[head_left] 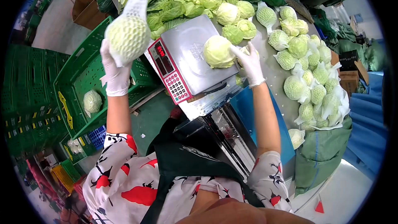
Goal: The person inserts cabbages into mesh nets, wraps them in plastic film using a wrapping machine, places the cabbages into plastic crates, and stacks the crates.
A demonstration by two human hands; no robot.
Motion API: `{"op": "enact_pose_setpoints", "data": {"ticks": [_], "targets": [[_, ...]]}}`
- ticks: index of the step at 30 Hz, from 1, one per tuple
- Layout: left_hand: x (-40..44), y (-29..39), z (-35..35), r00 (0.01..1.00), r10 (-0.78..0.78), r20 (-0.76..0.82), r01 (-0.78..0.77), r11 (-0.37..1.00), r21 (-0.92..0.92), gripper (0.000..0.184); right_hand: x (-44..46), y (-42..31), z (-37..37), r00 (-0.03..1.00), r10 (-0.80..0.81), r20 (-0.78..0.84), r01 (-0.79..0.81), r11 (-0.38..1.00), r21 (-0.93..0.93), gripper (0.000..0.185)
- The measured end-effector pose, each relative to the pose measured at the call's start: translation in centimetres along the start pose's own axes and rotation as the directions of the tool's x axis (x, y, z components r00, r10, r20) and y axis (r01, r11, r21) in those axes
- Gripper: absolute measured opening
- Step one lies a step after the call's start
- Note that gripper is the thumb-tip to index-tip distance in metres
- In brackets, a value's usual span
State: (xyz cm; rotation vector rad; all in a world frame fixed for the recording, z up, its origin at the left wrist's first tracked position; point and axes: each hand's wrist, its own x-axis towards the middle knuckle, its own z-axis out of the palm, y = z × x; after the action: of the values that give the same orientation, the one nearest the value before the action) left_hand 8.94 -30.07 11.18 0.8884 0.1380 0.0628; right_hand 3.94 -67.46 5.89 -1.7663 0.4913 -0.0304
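My left hand (116, 72), in a white glove, is closed around a pale green cabbage (128, 37) in white foam netting. The netting's loose end sticks up above it, and the cabbage is held over the crate's edge, left of the scale. On the metal plate of the weighing scale (195, 74) rests a bare round cabbage (217, 52). My gloved right hand (251, 64) is at the plate's right edge. One of its digits touches that cabbage; the others curl around a second cabbage (245, 51), mostly hidden by the hand. The scale's red digits are lit but blurred.
A green crate (78, 64) at left holds a netted cabbage (92, 101). Loose cabbage leaves (174, 10) pile up behind the scale, beside bare cabbages (228, 13). Many netted cabbages (317, 93) cover the table's right side. A green sack (321, 157) hangs at the front right.
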Motion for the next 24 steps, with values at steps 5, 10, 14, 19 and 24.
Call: {"op": "enact_pose_setpoints", "data": {"ticks": [5,10,14,19,24], "targets": [[1.4,-8.2,-0.2,0.973,-0.009,0.232,-0.083,0.920,0.383,0.062,2.6,4.2,5.8,0.986,-0.166,-0.035,0.148,0.945,-0.291,0.116],[1.8,-17.0,0.0,0.920,0.003,0.392,-0.299,0.653,0.696,0.072,4.5,4.9,3.6,0.994,-0.004,0.112,-0.014,0.987,0.159,0.067],[1.6,-16.6,1.9,0.818,-0.004,0.575,-0.565,0.177,0.806,0.091,-1.9,2.2,-2.4,0.992,-0.034,0.123,-0.019,0.912,0.410,0.050],[-7.7,-15.2,12.3,0.651,-0.094,0.753,-0.594,0.554,0.583,0.088,-14.7,2.5,-11.6,0.999,-0.005,0.035,0.002,0.997,0.078,0.097],[-19.3,-20.1,19.7,0.150,-0.400,0.904,-0.490,0.765,0.419,0.091,-22.5,7.0,-16.2,0.993,0.002,-0.121,-0.033,0.967,-0.253,0.092]]}}
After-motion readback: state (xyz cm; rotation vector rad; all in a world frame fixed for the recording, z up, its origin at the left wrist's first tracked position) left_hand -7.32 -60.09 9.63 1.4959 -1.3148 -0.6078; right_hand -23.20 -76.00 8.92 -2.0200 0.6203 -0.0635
